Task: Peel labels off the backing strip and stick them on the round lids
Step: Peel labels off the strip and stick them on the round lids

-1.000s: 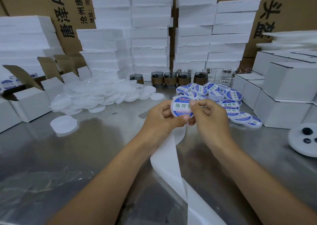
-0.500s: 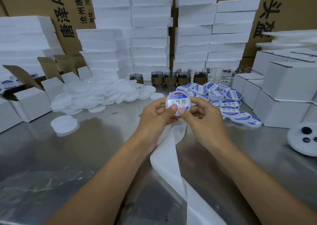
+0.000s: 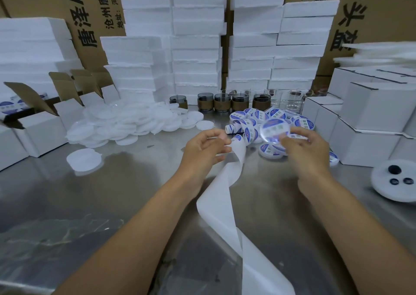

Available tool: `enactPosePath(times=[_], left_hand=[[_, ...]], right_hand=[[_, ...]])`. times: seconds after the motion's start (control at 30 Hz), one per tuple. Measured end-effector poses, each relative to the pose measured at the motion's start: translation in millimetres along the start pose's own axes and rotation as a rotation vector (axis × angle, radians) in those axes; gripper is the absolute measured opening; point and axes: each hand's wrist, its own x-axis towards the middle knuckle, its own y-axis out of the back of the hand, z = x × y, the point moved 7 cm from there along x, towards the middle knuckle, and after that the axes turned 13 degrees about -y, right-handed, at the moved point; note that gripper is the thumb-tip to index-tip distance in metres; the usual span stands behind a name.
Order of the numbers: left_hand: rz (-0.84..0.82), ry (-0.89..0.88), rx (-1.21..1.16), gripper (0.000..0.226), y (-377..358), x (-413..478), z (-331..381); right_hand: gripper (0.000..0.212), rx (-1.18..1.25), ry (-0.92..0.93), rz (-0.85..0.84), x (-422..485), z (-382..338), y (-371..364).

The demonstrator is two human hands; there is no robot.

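Lower centre: the backing strip, a thin, limp, glossy paper ribbon, rises from the bottom edge to the left hand. The thumb and curled fingers of that hand pinch its upper end, where unpeeled labels sit. We judge the strip near weightless and easily creased; a label is best lifted at its edge.

Right of centre: the right hand grips a labelled lid by the rim, blurred, above the pile of labelled lids. We take the lid to be light, rigid and smooth, hence the rim hold.

Both hands work over a reflective steel table. Left of centre lie bare white lids. Beyond stand small jars, stacked foam slabs, white cartons at right and printed brown boxes at top.
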Motion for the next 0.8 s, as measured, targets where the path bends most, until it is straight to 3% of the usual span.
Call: enactPosePath(times=[0.1, 0.23, 0.4, 0.57, 0.67, 0.8], left_hand=[[-0.001, 0.014, -0.004, 0.009, -0.4, -0.9, -2.2], [0.011, 0.026, -0.018, 0.011, 2.5, -0.9, -3.2], [0.036, 0.027, -0.02, 0.014, 4.6, -0.8, -0.2], [0.062, 0.021, -0.013, 0.015, 8.4, -2.1, 1.8], [0.079, 0.016, -0.003, 0.015, 11.8, -4.0, 3.6], [0.123, 0.015, 0.035, 0.016, 18.2, -7.1, 4.9]], right_hand=[[0.026, 0.055, -0.172, 0.132, 15.7, 16.7, 22.5], [0.033, 0.209, -0.329, 0.037, 21.8, 28.8, 19.4], [0.043, 0.201, -0.358, -0.04, 22.3, 27.9, 8.9], [0.023, -0.171, 0.048, 0.09, 5.5, 6.2, 4.8], [0.017, -0.425, 0.391, -0.034, -15.6, -4.3, -18.1], [0.014, -0.716, 0.602, -0.121, -28.3, 0.0, -31.5]])
